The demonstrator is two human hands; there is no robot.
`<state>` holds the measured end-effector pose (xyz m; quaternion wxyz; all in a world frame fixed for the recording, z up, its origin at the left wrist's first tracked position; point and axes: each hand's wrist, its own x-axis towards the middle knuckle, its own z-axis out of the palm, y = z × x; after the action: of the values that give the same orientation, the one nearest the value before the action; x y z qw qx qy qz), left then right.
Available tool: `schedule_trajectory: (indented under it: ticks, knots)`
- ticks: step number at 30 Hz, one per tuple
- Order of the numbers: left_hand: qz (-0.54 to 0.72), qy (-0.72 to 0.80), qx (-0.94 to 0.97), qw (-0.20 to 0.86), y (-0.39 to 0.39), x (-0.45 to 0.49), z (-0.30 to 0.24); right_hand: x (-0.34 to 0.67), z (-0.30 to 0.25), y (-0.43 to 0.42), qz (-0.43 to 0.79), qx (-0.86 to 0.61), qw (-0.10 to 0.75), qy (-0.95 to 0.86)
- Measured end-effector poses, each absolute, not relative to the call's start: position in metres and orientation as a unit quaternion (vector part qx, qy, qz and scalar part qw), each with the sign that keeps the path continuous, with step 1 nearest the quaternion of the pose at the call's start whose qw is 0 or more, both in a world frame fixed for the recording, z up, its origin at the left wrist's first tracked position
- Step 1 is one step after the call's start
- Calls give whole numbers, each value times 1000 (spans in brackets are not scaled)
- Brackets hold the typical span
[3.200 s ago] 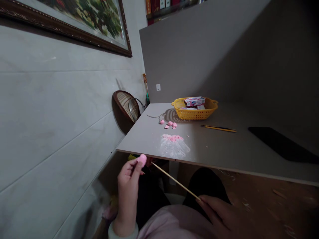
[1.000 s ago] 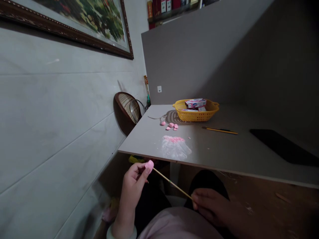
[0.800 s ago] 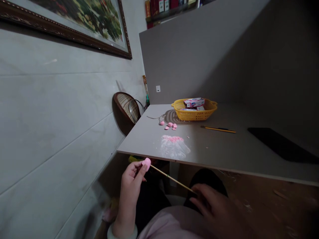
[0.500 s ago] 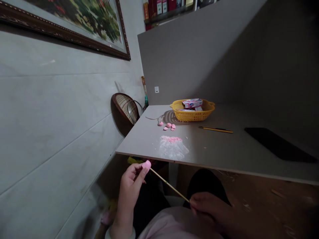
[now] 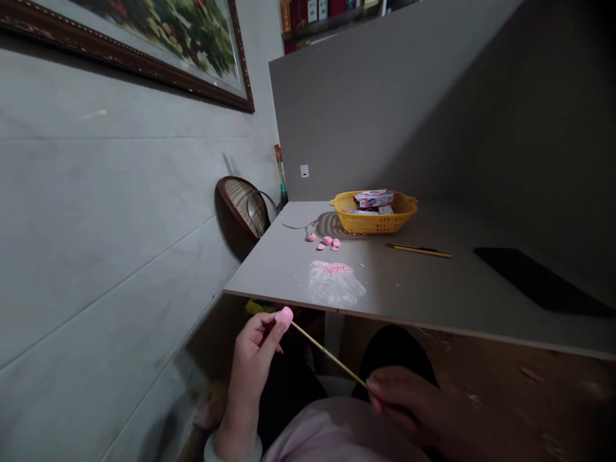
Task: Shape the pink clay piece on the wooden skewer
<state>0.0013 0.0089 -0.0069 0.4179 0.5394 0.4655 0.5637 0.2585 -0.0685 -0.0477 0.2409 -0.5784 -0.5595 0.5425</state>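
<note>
Below the table's near edge, my left hand [image 5: 254, 353] pinches a small pink lump [image 5: 283, 316] between its fingertips. A thin wooden stick [image 5: 328, 357] runs from that lump down to my right hand [image 5: 409, 404], whose fingers are closed on the stick's lower end. The stick's tip touches the lump. Both hands hover over my lap, in front of the grey table [image 5: 433, 289].
On the table lie pink crumbs on a clear plastic sheet [image 5: 335, 286], several pink pieces [image 5: 327, 242], a yellow basket [image 5: 373, 212] with small boxes, a yellow pencil [image 5: 418, 250] and a black slab [image 5: 543, 282]. A round wooden object [image 5: 240, 215] leans against the wall.
The stick's tip has come to the pink lump, which it was apart from 3.2 s ago. My right hand has shifted slightly left along my lap. The view wobbles a little.
</note>
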Motion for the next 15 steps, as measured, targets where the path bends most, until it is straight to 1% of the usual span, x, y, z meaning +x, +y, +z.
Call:
schedule_trajectory:
  ticks: [1, 3, 4, 6, 8, 9, 10, 12, 13, 14, 15]
  knots:
    - [556, 468, 545, 418, 9, 1, -7, 257, -49, -67, 553, -573, 233, -559]
    - [549, 478, 541, 422, 10, 2, -9, 254, -51, -68, 525, -589, 250, -562]
    - [551, 482, 534, 423, 11, 2, -11, 253, -50, -70, 484, -609, 266, -570]
    - [562, 489, 514, 425, 13, 2, -15, 253, -45, -76, 349, -653, 301, -601]
    - [573, 493, 497, 426, 14, 3, -18, 255, -40, -81, 221, -665, 320, -637]
    - [575, 492, 495, 426, 13, 3, -18, 257, -38, -82, 198, -661, 326, -646]
    - [574, 489, 500, 427, 13, 3, -18, 258, -38, -82, 229, -654, 326, -643]
    - [567, 479, 523, 420, 10, 4, -15, 261, -41, -78, 380, -629, 304, -607]
    - [561, 475, 537, 413, 9, 4, -14, 261, -45, -75, 473, -607, 279, -574]
    - [553, 474, 551, 408, 7, 4, -12, 262, -50, -72, 541, -583, 252, -551]
    - [545, 474, 560, 405, 6, 3, -11, 261, -54, -70, 571, -568, 237, -543]
